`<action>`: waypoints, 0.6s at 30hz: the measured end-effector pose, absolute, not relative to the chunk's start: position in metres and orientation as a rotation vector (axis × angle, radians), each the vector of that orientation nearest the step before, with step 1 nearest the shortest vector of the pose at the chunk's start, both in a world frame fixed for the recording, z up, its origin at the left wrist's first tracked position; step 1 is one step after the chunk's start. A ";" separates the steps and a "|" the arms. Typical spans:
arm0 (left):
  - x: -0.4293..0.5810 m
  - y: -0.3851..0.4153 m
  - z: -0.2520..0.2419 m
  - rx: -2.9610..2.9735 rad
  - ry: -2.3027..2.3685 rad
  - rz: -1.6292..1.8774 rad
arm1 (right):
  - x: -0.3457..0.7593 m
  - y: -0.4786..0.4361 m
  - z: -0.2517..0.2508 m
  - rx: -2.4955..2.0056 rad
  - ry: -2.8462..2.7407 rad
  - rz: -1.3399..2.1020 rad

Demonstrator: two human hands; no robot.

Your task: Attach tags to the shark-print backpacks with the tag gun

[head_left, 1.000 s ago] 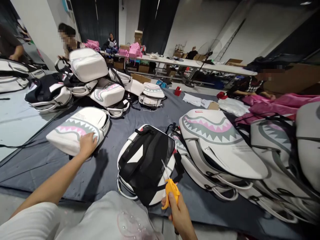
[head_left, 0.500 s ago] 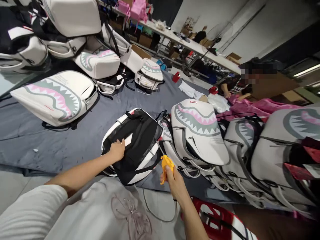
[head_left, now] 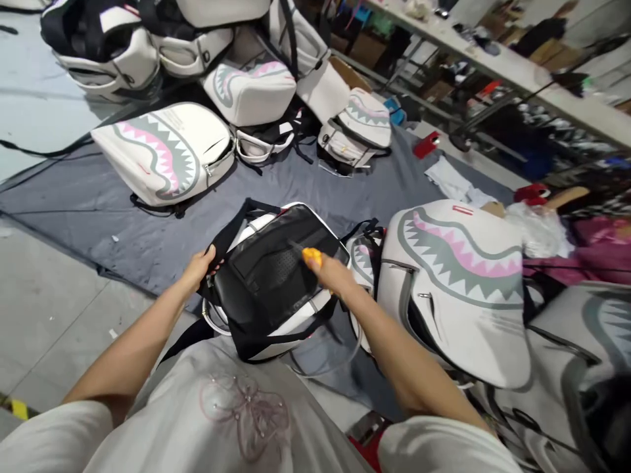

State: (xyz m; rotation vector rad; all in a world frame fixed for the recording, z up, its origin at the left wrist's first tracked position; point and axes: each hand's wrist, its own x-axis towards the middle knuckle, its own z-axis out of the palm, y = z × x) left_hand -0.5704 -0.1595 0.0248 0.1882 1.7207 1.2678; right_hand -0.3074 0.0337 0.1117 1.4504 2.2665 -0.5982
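Observation:
A white backpack with a black back panel [head_left: 269, 269] lies back side up in front of me. My left hand [head_left: 198, 268] is closed on one of its black shoulder straps [head_left: 231, 230], pulled out to the left of the panel. An orange air blow gun [head_left: 311, 256] is gripped in my right hand [head_left: 335, 274] over the right part of the panel. Its thin nozzle points left across the black surface; I cannot tell whether it touches. A pale hose [head_left: 348, 360] curves below my right forearm. My fingers hide most of the gun's body.
A pale backpack with a shark-mouth print [head_left: 162, 154] lies at the left, before a pile of others. A similar printed backpack [head_left: 458, 263] stands close on the right, with several more beside it. A long table [head_left: 537, 75] runs across the back.
My left hand has moved from the panel to the strap and drawn it aside. My right hand has brought the blow gun from beside the backpack to over its panel. The view has shifted right.

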 end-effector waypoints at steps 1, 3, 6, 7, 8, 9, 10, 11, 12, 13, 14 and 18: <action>-0.575 -0.155 0.017 0.107 1.676 1.254 | -0.312 0.026 0.108 1.281 2.282 -0.646; -0.584 -0.152 0.010 0.043 1.523 1.203 | -0.316 0.015 0.105 1.115 2.298 -0.733; -0.588 -0.156 0.014 0.084 1.368 1.130 | -0.314 0.015 0.108 1.417 2.294 -0.539; -0.586 -0.156 0.017 0.122 1.334 1.118 | -0.312 0.016 0.111 1.495 2.266 -0.499; -0.583 -0.156 0.020 0.169 1.299 1.108 | -0.310 0.016 0.114 1.461 2.227 -0.578; -0.579 -0.153 0.023 0.216 1.262 1.098 | -0.307 0.014 0.117 1.350 2.160 -0.745; -0.575 -0.150 0.025 0.254 1.229 1.085 | -0.304 0.011 0.120 1.219 2.083 -0.930; -0.571 -0.145 0.025 0.268 1.211 1.065 | -0.302 0.008 0.124 1.131 2.016 -1.074; -0.568 -0.139 0.025 0.255 1.212 1.038 | -0.300 0.006 0.128 1.130 1.995 -1.142; -0.566 -0.133 0.023 0.218 1.224 1.003 | -0.299 0.005 0.131 1.217 2.029 -1.120; -0.565 -0.126 0.021 0.167 1.244 0.967 | -0.300 0.005 0.133 1.344 2.092 -1.037; -0.568 -0.107 0.013 0.035 1.327 0.794 | -0.312 0.007 0.135 1.319 2.271 -0.892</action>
